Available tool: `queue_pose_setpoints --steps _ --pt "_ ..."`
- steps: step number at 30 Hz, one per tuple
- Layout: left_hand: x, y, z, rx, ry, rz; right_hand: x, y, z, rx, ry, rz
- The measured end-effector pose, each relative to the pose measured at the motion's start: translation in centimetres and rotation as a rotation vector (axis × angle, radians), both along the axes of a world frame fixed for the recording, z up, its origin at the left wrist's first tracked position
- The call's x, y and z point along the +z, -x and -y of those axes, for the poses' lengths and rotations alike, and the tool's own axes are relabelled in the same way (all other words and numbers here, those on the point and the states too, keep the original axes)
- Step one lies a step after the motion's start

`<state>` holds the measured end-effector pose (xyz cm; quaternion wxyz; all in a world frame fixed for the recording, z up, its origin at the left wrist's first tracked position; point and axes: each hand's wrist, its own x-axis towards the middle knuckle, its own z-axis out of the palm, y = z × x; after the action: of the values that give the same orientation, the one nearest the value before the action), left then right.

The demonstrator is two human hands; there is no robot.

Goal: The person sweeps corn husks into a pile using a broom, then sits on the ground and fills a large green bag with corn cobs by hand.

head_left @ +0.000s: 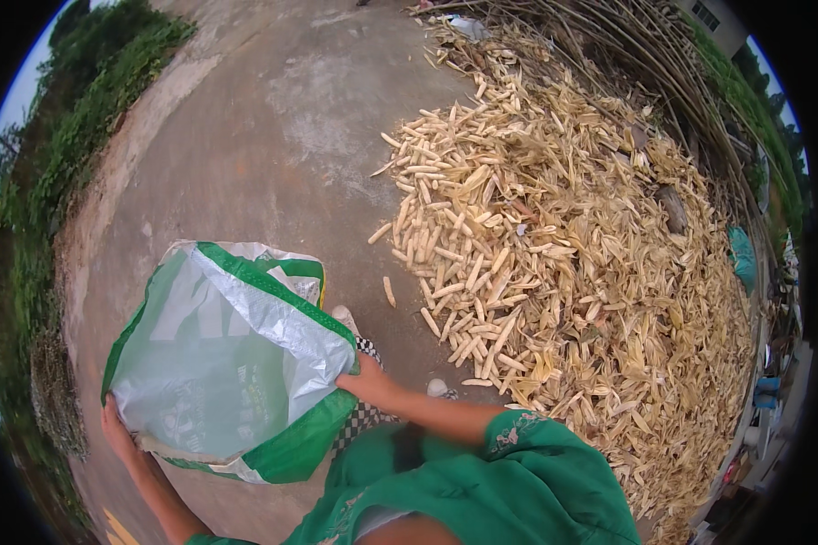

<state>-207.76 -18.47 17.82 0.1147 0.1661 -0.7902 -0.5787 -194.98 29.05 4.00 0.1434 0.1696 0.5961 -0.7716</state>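
A green and white woven plastic sack (300, 422) hangs in front of me with its mouth spread wide, and its pale inside shows nothing lying in it. My left hand (117, 426) grips the rim at the sack's lower left. On the opposite side of the mouth, my right hand (365, 381) clasps the green edge. To the right of the sack lie many bare corncobs (450, 272) on the concrete ground. One loose corncob (389, 291) lies apart, between the sack and the heap.
Dry corn husks (600, 272) form a large heap on the right. Long dry stalks (627, 48) are piled behind it at the top right. A teal plastic bag (742, 257) lies at the heap's far edge. Green bushes (75, 136) border the concrete (245, 150) on the left.
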Motion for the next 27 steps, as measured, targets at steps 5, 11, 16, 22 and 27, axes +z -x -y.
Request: queue_pose_setpoints --steps 5,11,16,22,27 --pt "0.2 15.5 -11.0 -0.076 0.028 0.013 -3.9 10.4 -3.1 -0.314 0.014 0.001" --pt "0.8 30.6 -26.3 -0.509 -0.031 -0.029 -0.6 21.8 -5.6 -0.53 -0.519 -0.167" --pt "0.7 38.3 -31.8 -0.606 0.01 -0.01 7.9 28.6 -7.0 -0.462 -1.294 -0.804" --pt "-2.1 46.9 -40.5 -0.791 0.006 -0.062 12.9 40.8 -6.7 0.063 -1.275 -1.03" --pt "-4.2 56.0 -44.8 -0.759 0.046 0.024 1.7 46.1 -13.7 0.538 -1.137 -0.093"
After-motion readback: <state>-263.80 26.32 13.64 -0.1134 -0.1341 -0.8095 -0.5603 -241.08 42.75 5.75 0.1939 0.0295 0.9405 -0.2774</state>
